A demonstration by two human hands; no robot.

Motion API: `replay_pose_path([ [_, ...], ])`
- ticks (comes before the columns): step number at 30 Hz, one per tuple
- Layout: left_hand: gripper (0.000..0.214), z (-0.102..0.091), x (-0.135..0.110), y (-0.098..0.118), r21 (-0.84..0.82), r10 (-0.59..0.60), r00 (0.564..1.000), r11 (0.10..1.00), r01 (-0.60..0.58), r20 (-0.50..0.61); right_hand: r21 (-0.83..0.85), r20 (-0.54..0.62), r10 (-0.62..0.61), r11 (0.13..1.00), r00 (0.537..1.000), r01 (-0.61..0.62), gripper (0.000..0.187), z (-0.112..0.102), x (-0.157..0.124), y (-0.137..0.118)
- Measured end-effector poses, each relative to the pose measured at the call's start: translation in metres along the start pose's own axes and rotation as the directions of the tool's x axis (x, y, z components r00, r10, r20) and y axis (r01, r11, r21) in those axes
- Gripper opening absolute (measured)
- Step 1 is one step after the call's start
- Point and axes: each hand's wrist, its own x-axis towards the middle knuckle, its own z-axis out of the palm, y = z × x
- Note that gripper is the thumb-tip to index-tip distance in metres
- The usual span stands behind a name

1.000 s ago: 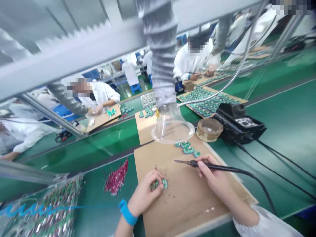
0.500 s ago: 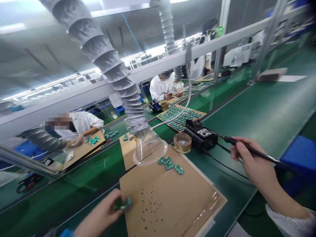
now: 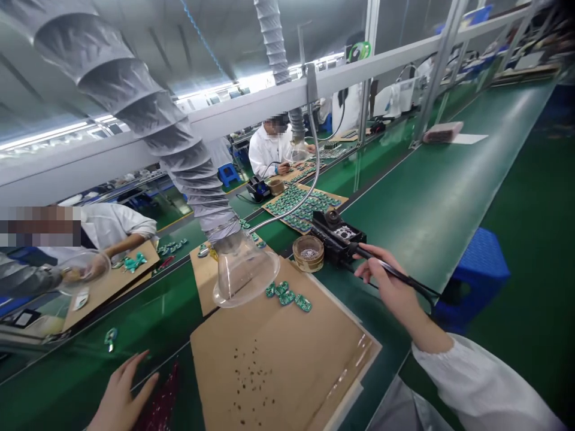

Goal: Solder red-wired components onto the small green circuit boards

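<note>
The right hand [image 3: 390, 281] closes around a soldering iron [image 3: 395, 272], just right of the cardboard sheet [image 3: 278, 359]. Left of that sheet, the left hand [image 3: 123, 395] is open and empty, beside a red pin bundle [image 3: 162, 398]. Green circuit boards [image 3: 287, 296] lie on the sheet's far end.

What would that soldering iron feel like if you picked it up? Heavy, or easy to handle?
The soldering iron looks fairly light for its length, since the right hand holds it like a pen. Its slim body seems stiff rather than bendy. The black cable trailing from its end would probably tug a little and might make it roll if set down.
</note>
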Motion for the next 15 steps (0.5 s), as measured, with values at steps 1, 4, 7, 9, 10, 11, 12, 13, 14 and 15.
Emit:
replay_pose_path([
  [1, 0.077, 0.001, -0.005, 0.016, -0.032, -0.005, 1.0, 0.999, 0.005, 0.003, -0.03, 0.044, 0.009, 1.0, 0.999, -0.008, 0.042, 0.008, -0.002, 0.001],
  [4, 0.072, -0.004, -0.011, 0.05, -0.078, 0.015, 1.0, 0.997, -0.014, 0.013, -0.161, 0.167, 0.066, 0.986, 0.984, -0.039, 0.041, 0.028, -0.008, 0.004],
  [7, 0.066, -0.01, -0.013, 0.057, -0.091, 0.037, 0.999, 0.995, -0.035, 0.023, -0.232, 0.214, 0.092, 0.972, 0.972, -0.041, 0.038, 0.031, -0.003, 0.001],
  [9, 0.063, -0.011, -0.014, 0.047, -0.103, 0.032, 0.999, 0.994, -0.03, 0.021, -0.204, 0.129, 0.032, 0.979, 0.991, -0.005, 0.038, 0.02, 0.012, -0.007],
  [10, 0.062, -0.01, -0.015, 0.039, -0.114, 0.03, 0.999, 0.993, -0.028, 0.019, -0.181, 0.056, -0.013, 0.983, 0.998, 0.023, 0.038, 0.012, 0.024, -0.011],
  [11, 0.061, -0.007, -0.014, 0.031, -0.125, 0.028, 1.0, 0.992, -0.026, 0.014, -0.169, -0.021, -0.056, 0.984, 0.998, 0.051, 0.038, 0.003, 0.036, -0.016],
  [12, 0.06, -0.004, -0.012, 0.023, -0.135, 0.027, 1.0, 0.99, -0.025, 0.011, -0.19, -0.101, -0.103, 0.978, 0.99, 0.082, 0.036, -0.006, 0.05, -0.021],
  [13, 0.059, 0.0, -0.009, 0.017, -0.145, 0.027, 1.0, 0.989, -0.026, 0.006, -0.23, -0.136, -0.128, 0.968, 0.982, 0.095, 0.035, -0.016, 0.064, -0.026],
  [14, 0.058, 0.005, -0.006, 0.014, -0.154, 0.032, 0.999, 0.988, -0.031, -0.001, -0.254, -0.138, -0.137, 0.962, 0.981, 0.099, 0.035, -0.024, 0.078, -0.03],
  [15, 0.056, 0.009, -0.004, 0.016, -0.162, 0.042, 0.999, 0.986, -0.043, -0.01, -0.283, -0.116, -0.137, 0.954, 0.984, 0.099, 0.034, -0.031, 0.091, -0.033],
])
